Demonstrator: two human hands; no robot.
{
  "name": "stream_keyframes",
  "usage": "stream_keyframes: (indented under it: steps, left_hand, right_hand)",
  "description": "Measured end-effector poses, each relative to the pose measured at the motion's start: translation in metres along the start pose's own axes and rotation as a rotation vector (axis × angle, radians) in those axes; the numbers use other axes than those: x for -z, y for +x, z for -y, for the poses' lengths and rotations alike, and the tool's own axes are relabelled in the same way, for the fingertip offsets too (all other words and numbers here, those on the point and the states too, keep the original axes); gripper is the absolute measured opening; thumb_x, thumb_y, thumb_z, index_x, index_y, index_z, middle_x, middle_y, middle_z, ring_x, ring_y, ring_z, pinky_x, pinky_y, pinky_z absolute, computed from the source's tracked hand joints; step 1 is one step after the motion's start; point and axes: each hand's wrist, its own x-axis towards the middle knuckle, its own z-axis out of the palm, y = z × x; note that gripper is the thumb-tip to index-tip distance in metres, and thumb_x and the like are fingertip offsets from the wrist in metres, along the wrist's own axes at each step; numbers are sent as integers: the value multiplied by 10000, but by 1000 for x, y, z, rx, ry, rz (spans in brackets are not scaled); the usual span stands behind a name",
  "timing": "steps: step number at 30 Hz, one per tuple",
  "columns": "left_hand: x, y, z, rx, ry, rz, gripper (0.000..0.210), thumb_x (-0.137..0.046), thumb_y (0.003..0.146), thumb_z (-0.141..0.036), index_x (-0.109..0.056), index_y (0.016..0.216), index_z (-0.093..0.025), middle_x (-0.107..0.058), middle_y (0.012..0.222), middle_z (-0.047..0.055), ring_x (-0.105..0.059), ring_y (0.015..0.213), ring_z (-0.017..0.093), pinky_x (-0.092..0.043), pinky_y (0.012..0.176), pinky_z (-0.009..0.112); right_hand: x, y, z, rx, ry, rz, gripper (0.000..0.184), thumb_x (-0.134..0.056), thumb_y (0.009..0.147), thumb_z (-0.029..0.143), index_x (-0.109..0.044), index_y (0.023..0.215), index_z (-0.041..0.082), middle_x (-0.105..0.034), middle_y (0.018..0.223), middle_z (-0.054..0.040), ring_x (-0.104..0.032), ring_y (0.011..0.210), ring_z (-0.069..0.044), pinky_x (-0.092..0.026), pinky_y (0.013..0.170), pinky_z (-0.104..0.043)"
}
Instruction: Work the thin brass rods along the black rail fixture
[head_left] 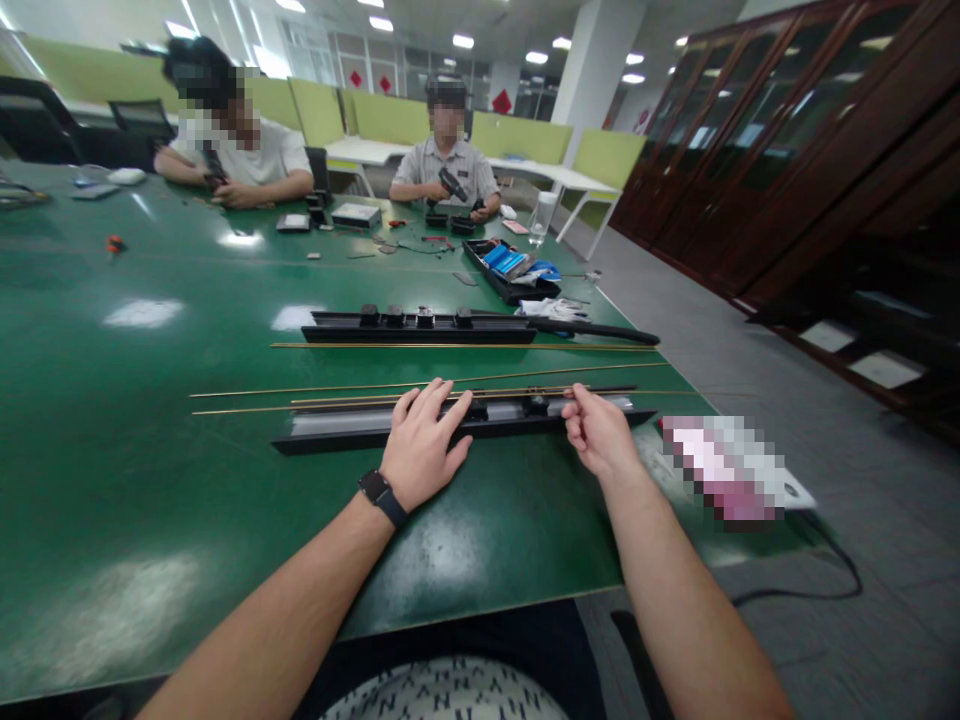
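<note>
A black channel-shaped rail (337,432) with a shiny inner strip lies crosswise in front of me. My left hand (427,445), a watch on its wrist, rests over the rail's middle with the fingers spread. At the rail's right part, my right hand (600,430) is closed, thumb and forefinger pinching a thin brass-coloured rod (517,391) that runs along the rail. A small black block (535,403) sits in the rail between my hands; another is partly hidden by my left fingers. More thin brass-coloured rods (247,391) stretch across the table just behind.
Farther back lies a second black rail (420,325) with several blocks, beside a black tube (600,330). Gloves (555,310) and a black tray (510,290) holding blue items are behind it. Two people sit across the green table (187,540). A pixelated object (724,465) is at right.
</note>
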Motion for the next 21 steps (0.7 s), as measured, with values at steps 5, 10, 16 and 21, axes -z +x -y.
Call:
stream_keyframes:
  steps: [5,10,16,21]
  left_hand:
    - [0,0,0,2,5,0,531,-567,932,-354,-512,1449,-243,-494,1518,140,-397,1460,302,-266,1195,506]
    - [0,0,0,-2,6,-2,531,-570,932,-354,-511,1449,-249,-497,1515,141,-392,1463,300,-265,1194,507]
    - [0,0,1,-5,2,-3,542,-579,926,-346,-505,1454,-251,-500,1513,139,-399,1458,303,-268,1191,509]
    - [-1,0,1,-7,0,-10,541,-580,925,-345,-504,1453,-255,-500,1514,136,-403,1456,305,-271,1190,511]
  right_hand:
    - [-1,-2,0,-1,-31,80,262,-763,856,379,-622,842,159,-614,561,20,-403,301,-47,-228,224,-130]
    - [-1,-2,0,-11,-7,63,257,-769,855,355,-601,805,167,-601,553,29,-398,301,-41,-236,225,-125]
    - [0,0,0,-10,18,22,276,-772,848,377,-580,821,180,-589,547,43,-407,296,-49,-232,222,-133]
    - [1,2,-1,0,35,-21,244,-745,861,354,-590,809,174,-582,531,39,-400,291,-54,-222,222,-143]
